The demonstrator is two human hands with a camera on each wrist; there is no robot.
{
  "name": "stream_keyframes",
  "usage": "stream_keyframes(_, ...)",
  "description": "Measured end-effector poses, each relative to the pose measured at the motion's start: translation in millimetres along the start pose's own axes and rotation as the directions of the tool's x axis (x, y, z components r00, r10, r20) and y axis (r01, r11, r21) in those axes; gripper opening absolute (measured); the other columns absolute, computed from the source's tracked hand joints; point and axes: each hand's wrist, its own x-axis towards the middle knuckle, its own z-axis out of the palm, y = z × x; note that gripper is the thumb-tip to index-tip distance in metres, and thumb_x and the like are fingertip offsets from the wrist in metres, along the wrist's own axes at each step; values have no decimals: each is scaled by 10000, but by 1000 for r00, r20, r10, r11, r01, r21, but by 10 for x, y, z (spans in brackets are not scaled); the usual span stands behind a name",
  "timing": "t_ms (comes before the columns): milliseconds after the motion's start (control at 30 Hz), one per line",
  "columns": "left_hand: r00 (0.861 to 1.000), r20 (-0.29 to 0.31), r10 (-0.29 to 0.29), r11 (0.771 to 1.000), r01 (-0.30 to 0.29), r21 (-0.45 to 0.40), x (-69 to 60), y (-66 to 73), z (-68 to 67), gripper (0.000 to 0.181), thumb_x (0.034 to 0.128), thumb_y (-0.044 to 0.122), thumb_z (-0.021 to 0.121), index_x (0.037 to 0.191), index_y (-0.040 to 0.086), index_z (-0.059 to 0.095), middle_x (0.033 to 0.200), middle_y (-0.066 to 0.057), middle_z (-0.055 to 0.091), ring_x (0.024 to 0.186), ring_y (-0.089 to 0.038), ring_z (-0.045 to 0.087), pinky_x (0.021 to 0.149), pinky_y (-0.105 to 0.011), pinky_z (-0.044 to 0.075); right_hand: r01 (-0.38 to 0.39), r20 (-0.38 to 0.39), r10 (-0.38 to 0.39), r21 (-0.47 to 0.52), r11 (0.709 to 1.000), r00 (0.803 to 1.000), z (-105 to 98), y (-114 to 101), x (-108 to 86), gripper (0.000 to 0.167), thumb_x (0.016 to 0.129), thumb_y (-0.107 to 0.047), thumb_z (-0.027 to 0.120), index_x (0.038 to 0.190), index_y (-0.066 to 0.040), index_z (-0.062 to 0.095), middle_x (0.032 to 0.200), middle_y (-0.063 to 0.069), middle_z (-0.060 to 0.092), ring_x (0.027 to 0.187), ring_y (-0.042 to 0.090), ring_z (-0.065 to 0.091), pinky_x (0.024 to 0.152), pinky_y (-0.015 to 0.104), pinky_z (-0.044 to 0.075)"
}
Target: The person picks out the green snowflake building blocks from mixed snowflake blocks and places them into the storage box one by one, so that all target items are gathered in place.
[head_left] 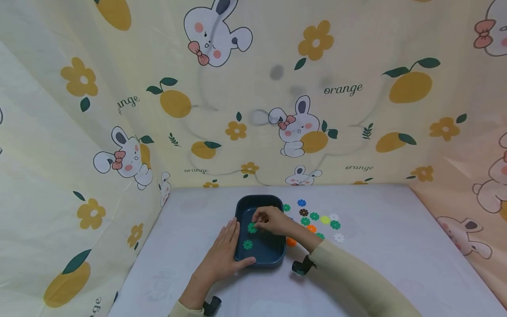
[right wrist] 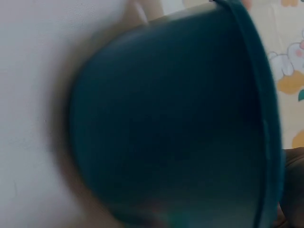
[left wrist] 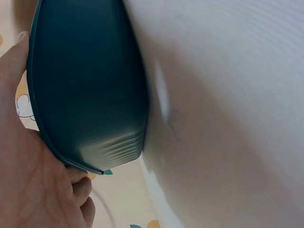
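Observation:
A dark teal tray stands on the table. My left hand lies along its left side, fingers fairly straight against the rim and thumb at the near corner. In the left wrist view, the same hand touches the rim of the tray. Over the tray's inside, my right hand has curled fingers and pinches a green flower-shaped piece at the fingertips. Another green flower-shaped piece lies on the tray's floor. The tray wall fills most of the blurred right wrist view.
Right of the tray, several loose flower-shaped pieces lie scattered: a blue one, a brown one, a yellow one, a white one and an orange one, plus green ones. A patterned curtain hangs behind the table.

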Motion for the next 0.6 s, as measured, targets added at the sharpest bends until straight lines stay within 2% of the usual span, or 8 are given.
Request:
stream_keyframes(333, 1000, -11, 14, 1000, -14, -2, -2, -3, -7, 1196, 939, 818, 577, 1726, 56, 96, 1814, -92, 5, 1676, -254, 16, 1355, -502, 121, -78, 70, 83, -69, 995, 994, 126, 31, 152, 66, 1001, -32, 746, 1052, -74, 734, 870, -11, 696, 725, 112, 688, 668, 247, 621)
stream_keyframes(600, 1000, -4, 9, 1000, -9, -3, -10, 7, -15, 1194, 938, 818, 578, 1727, 58, 101, 1814, -82, 1, 1676, -249, 8, 1355, -501, 118, -126, 104, 132, -69, 990, 986, 197, 47, 217, 77, 1006, 31, 698, 1059, -17, 725, 867, 24, 702, 724, 138, 692, 659, 263, 617)
